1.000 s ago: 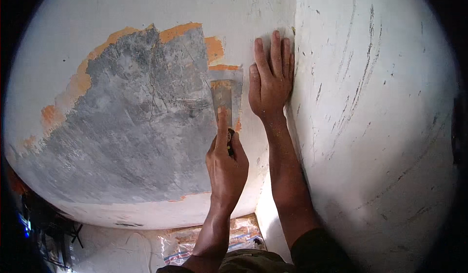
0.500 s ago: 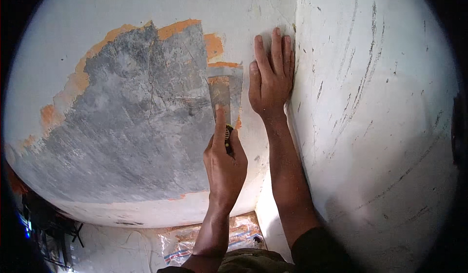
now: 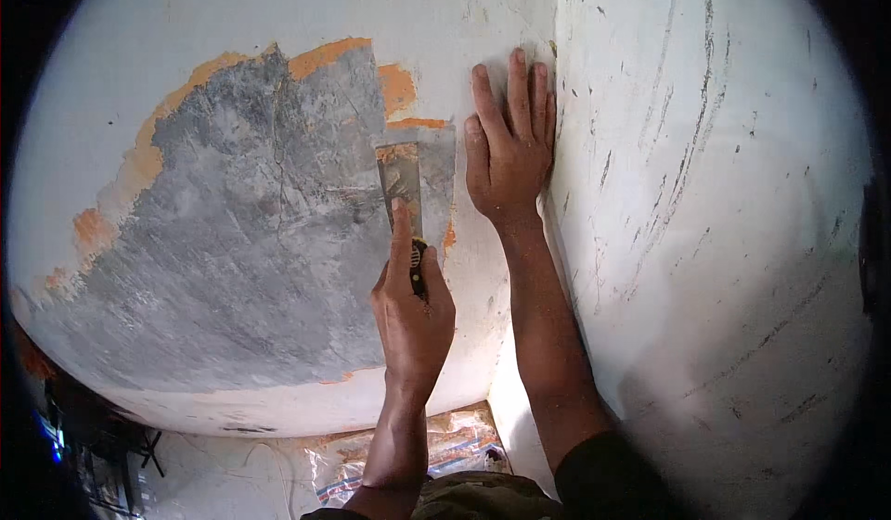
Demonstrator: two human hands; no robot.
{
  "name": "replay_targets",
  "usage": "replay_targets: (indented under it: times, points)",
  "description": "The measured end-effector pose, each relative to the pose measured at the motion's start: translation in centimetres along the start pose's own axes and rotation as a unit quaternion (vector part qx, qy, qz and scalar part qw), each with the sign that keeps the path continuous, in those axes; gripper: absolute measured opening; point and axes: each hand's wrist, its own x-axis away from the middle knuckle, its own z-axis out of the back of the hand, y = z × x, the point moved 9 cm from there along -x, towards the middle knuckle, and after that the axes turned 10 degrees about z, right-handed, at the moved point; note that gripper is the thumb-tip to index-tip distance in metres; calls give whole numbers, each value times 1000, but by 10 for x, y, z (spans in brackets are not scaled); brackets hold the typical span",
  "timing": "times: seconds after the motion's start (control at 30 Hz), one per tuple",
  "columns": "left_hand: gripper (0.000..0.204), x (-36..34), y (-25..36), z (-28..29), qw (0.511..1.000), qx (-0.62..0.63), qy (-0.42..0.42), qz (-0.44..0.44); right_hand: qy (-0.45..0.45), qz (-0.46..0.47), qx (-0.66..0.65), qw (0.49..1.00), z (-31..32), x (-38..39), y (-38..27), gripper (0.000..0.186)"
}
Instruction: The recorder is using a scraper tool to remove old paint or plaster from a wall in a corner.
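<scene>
My left hand [image 3: 413,320] is wrapped around the dark handle of a putty knife [image 3: 403,172]. Its index finger lies stretched along the flat metal blade, whose wide end points up the wall. The blade is over a grey scraped patch [image 3: 269,242], near that patch's right side; whether the edge touches the wall I cannot tell. Some pale orange residue shows at the blade's tip. To the right, my right hand [image 3: 510,154] lies flat on the white painted wall [image 3: 436,19], fingers up and apart, close to the corner.
Orange and white ragged paint edges [image 3: 329,56] border the grey patch. A second wall [image 3: 715,195] with dark scuff marks meets this one at the right. Below, a plastic sheet [image 3: 334,464] lies on the floor, and dark furniture [image 3: 83,427] stands at the lower left.
My left hand and the putty knife have shifted left and slightly down from the narrow strip at the patch's right edge. My right hand stays flat on the wall.
</scene>
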Motion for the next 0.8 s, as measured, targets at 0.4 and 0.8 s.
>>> replay_targets:
  times: [0.4, 0.8]
  points:
    - [53, -4, 13, 5, 999, 9, 2, -33, -3, 12, 14, 1000, 3, -4, -4, 45]
    - [49, -15, 23, 4, 999, -44, -15, 1, -2, -8, -1, 1000, -3, 1, 2, 45]
